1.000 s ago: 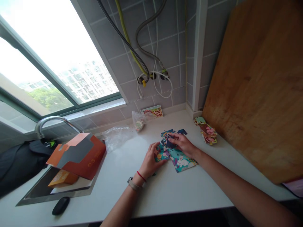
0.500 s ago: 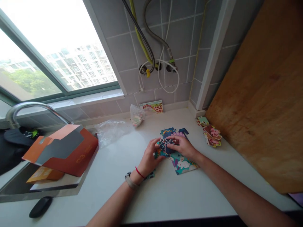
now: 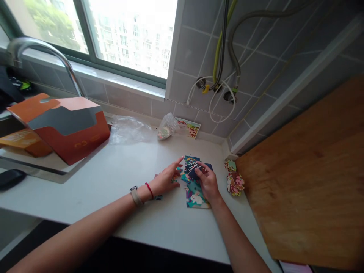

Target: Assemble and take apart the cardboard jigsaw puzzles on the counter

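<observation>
Dark puzzle pieces with white line patterns [image 3: 191, 169] are pinched in my right hand [image 3: 209, 182], over the joined pieces. My left hand [image 3: 168, 176] has its fingers apart and lies just left of them, above some loose colourful pieces [image 3: 158, 197] that it partly covers. Below my right hand's fingers lies a teal puzzle section with a white rabbit [image 3: 196, 198], flat on the white counter [image 3: 176, 227]. A stack of pink, brown and green pieces [image 3: 235, 182] sits to the right, beside the wooden board.
At the back are a clear plastic bag [image 3: 129, 131], a bag with pieces [image 3: 165, 131] and a picture card [image 3: 192, 128]. On the left are an orange box [image 3: 76, 142], a faucet [image 3: 64, 58] and a black mouse-shaped object [image 3: 11, 179]. A wooden board [image 3: 307, 170] stands at right.
My left hand has let go of the dark pieces and moved left with its fingers spread. My right hand still holds them. The camera view has turned and tilted.
</observation>
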Available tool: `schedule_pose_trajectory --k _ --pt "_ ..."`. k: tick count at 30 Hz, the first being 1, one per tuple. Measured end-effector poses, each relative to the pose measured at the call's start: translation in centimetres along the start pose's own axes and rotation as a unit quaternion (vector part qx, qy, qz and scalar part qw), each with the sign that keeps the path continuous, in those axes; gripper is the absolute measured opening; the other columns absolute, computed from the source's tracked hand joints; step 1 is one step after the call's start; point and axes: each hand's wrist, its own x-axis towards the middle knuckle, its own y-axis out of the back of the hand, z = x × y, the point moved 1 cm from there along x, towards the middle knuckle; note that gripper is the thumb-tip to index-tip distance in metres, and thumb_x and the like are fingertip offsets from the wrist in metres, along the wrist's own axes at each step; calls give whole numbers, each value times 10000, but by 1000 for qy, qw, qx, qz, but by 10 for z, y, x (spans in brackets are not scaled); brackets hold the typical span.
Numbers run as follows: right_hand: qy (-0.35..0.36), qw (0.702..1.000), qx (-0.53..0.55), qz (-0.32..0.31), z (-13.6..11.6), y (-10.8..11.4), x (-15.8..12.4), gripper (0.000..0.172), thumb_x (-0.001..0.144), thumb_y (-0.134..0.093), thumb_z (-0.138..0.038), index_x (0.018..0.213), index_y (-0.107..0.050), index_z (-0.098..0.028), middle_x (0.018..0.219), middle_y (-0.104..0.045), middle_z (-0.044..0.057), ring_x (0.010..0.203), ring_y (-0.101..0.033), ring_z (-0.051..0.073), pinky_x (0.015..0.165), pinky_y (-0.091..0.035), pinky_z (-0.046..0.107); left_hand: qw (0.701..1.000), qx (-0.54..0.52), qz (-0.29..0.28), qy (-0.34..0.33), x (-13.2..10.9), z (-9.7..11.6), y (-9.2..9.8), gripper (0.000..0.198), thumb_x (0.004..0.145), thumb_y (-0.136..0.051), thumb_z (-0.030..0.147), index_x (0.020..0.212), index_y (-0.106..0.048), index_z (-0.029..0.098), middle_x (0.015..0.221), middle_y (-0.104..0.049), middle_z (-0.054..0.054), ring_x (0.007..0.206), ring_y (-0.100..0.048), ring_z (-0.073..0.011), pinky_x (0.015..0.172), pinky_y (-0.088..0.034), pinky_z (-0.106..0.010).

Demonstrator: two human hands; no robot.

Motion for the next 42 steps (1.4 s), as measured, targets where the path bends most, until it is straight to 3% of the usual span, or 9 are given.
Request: schedule_pose_trajectory --k 5,7,10,12,18,26,34,37,42 --pt "-7 998 58 31 -4 5 3 497 646 -930 -360 1073 -716 -222 986 -778 20 837 -730 193 785 -613 341 1000 10 -19 -5 0 7 0 1103 761 -840 233 1616 -145 303 1352 -626 -128 1201 -623 -286 1027 -506 -466" --pt "-4 998 55 24 -6 3 1 492 655 -926 -364 1077 -713 -231 975 -776 15 834 -726 186 780 -607 331 1000 0 0 -5 1 13 2 884 833 -791 355 1567 -311 251 1282 -666 -125 1141 -645 -269 994 -512 -435" --pt "8 999 39 5 -10 -1 -4 486 672 -915 -374 1092 -709 -244 960 -771 20 823 -719 185 766 -595 324 999 -24 19 29 3 20 7 452 951 -628 455 1326 -609 204 1091 -728 -89 932 -675 -209 855 -531 -353" --pt "19 999 29 1 -11 -3 -7 484 675 -910 -388 1093 -706 -255 973 -767 26 827 -717 194 771 -589 337 996 -56 27 61 5 21 9 398 936 -632 463 1223 -668 190 961 -739 -63 810 -661 -178 755 -518 -306" --pt "24 999 26 -2 -9 -7 -10 489 659 -918 -389 1076 -697 -262 964 -768 29 837 -717 202 782 -577 344 973 -203 22 104 10 11 6 385 836 -709 417 1089 -643 134 757 -709 -23 633 -600 -127 602 -452 -238" --pt "39 999 16 24 -9 -7 -10 507 647 -916 -387 1066 -676 -232 940 -764 29 807 -708 188 763 -579 327 972 -211 40 95 9 17 3 347 842 -705 424 1020 -601 145 737 -711 -32 619 -630 -138 584 -472 -243" --pt "90 993 -74 2 -8 -6 -15 489 652 -916 -368 1062 -685 -235 998 -753 45 869 -718 212 787 -593 331 962 -237 49 125 9 15 2 355 825 -716 460 942 -560 163 655 -641 23 513 -614 -119 510 -442 -216" --pt "87 995 -49 27 -6 -6 -14 459 697 -885 -407 1071 -673 -244 978 -756 34 829 -715 196 764 -588 324 969 -215 48 112 9 19 2 314 834 -705 433 918 -557 169 649 -631 25 534 -597 -120 521 -430 -218" --pt "29 999 27 29 -4 -6 -10 477 692 -896 -390 1086 -665 -250 985 -771 26 842 -731 203 777 -600 339 993 -83 64 55 6 28 8 159 880 -646 330 901 -585 184 674 -621 30 605 -548 -117 593 -425 -228"
